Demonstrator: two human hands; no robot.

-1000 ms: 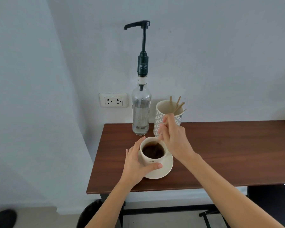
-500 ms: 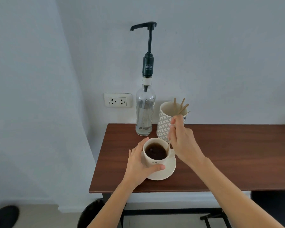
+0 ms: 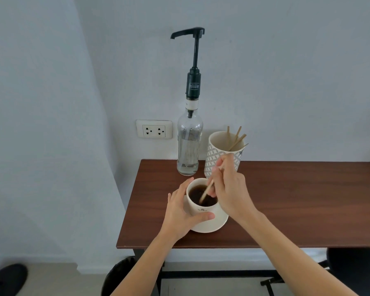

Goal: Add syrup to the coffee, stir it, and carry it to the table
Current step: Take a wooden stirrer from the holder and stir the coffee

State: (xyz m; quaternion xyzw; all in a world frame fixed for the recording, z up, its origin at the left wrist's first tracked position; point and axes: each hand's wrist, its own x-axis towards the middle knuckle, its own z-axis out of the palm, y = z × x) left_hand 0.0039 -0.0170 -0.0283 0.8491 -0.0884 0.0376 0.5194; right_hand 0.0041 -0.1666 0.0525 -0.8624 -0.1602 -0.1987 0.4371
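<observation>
A white coffee cup [image 3: 203, 210] full of dark coffee stands on a white saucer [image 3: 219, 225] near the left end of the brown table [image 3: 297, 201]. My left hand [image 3: 179, 212] wraps around the cup's left side, thumb across its front. My right hand [image 3: 230, 189] pinches a thin wooden stir stick [image 3: 206, 192] whose lower end dips into the coffee. Behind the cup stands a clear glass syrup bottle [image 3: 188, 144] with a tall black pump.
A patterned white holder [image 3: 221, 152] with several wooden sticks stands right of the bottle, just behind my right hand. A wall socket [image 3: 154, 129] sits left of the bottle. Dark chair shapes [image 3: 355, 272] show below the table edge.
The stick's tip has swung from the cup's right rim to the left part of the coffee. My left hand stays on the cup.
</observation>
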